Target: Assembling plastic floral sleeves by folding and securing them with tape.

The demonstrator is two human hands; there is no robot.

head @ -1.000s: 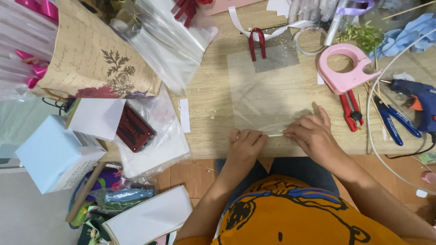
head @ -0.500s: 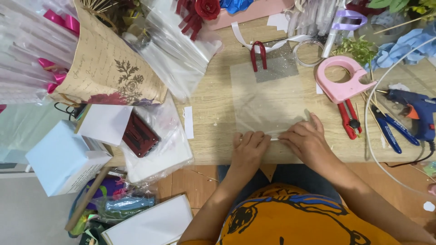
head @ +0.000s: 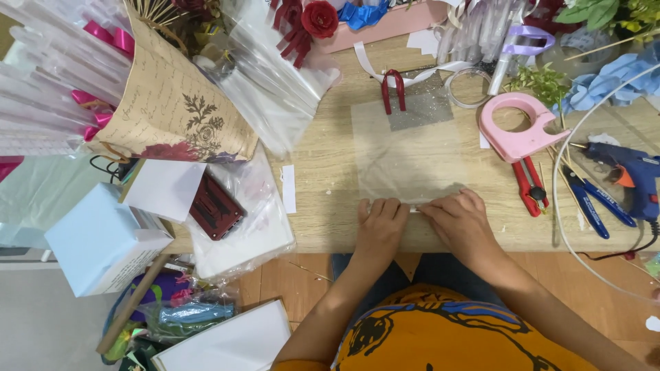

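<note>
A clear plastic sheet [head: 405, 154] lies flat on the wooden table [head: 323, 206], its near edge rolled or folded toward me. My left hand [head: 380, 227] presses on that near edge with curled fingers. My right hand [head: 462, 223] pinches the same edge just to the right, fingertips nearly touching the left hand. A small pale strip shows between the two hands. Both forearms reach out from my orange printed shirt at the bottom.
Red scissors [head: 393, 88] lie at the sheet's far edge. A pink tape dispenser [head: 519, 127], red cutter [head: 530, 187], blue pliers [head: 591, 203] and blue glue gun [head: 629, 172] sit right. A paper-wrapped bouquet [head: 172, 110], cellophane, a light-blue box [head: 96, 240] crowd the left.
The camera has tilted, so the scene sits lower in view. Both hands stay on the sheet's near edge, with the fingers drawn slightly closer together.
</note>
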